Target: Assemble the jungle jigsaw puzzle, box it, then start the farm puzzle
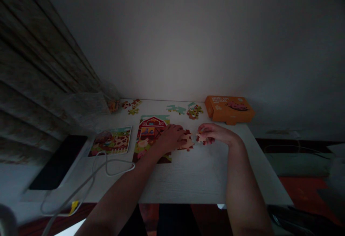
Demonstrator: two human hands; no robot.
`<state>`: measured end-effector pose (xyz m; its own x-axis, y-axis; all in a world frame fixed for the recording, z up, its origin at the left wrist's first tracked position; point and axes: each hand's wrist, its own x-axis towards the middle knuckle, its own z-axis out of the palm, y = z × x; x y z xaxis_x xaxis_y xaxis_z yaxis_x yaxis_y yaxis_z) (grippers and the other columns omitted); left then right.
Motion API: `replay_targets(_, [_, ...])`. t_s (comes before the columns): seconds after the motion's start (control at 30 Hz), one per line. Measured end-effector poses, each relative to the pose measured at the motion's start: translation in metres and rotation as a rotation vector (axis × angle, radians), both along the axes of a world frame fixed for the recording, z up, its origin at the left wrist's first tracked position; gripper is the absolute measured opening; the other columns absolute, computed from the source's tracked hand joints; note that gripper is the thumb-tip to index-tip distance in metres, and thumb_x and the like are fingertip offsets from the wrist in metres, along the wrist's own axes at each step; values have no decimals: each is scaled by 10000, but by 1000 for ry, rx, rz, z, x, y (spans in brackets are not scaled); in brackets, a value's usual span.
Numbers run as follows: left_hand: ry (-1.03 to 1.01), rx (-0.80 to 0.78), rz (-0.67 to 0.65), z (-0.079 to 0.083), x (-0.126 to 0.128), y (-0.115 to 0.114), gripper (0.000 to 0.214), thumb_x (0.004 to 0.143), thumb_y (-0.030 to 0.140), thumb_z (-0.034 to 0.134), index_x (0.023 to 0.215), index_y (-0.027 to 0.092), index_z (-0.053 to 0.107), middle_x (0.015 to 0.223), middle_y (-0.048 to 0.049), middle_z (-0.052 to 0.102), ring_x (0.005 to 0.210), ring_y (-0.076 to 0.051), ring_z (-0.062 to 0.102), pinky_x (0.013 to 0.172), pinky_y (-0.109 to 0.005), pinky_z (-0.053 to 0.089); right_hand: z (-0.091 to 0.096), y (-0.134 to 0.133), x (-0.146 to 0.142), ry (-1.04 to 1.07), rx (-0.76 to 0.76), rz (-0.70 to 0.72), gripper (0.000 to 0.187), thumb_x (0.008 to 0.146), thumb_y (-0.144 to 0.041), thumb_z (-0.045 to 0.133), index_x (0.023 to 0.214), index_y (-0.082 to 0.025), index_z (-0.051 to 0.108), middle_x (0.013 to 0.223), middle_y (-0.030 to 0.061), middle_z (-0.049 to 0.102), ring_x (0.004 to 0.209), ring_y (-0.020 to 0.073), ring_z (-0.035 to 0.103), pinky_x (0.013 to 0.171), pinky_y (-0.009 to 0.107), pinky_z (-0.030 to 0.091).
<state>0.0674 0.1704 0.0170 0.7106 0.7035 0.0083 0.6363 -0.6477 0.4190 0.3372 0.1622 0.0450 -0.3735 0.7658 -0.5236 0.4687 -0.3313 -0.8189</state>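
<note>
My right hand (217, 133) pinches a puzzle piece (201, 138) of pale and dark red colours just above the white table. A little to its left lies a joined section of puzzle (188, 141) in similar colours. My left hand (171, 137) rests over the left part of that section, fingers stretched out and partly hiding it. A small gap separates the held piece from the section. Under my left hand and forearm is a farm picture sheet (145, 143) with a red barn, partly covered.
Loose puzzle pieces lie at the back, some pale green (176, 109), some mixed (194, 111), others brown (132, 103). An orange puzzle box (229, 109) stands at the back right. On the left are a cow picture card (114, 141), a black tablet-like slab (58, 162) and a white cable (107, 161).
</note>
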Motion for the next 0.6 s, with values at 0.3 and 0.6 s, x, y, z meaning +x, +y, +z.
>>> replay_targets(0.3, [4, 24, 6, -1, 1, -1, 366, 970, 375, 649, 1315, 256, 673, 1319, -67, 654, 1242, -261, 560, 1126, -419, 385, -12, 2, -6, -140, 64, -54, 304, 647, -381, 814, 782, -195, 615, 699, -3, 660, 662, 146, 602, 589, 243, 429])
replay_targets(0.6, [6, 113, 46, -7, 15, -20, 365, 974, 338, 633, 1318, 218, 648, 1343, -97, 649, 1256, -275, 567, 1126, -441, 398, -7, 1, -18, -273, -26, -53, 195, 677, -222, 788, 660, -196, 595, 533, -28, 603, 525, 122, 570, 536, 233, 458])
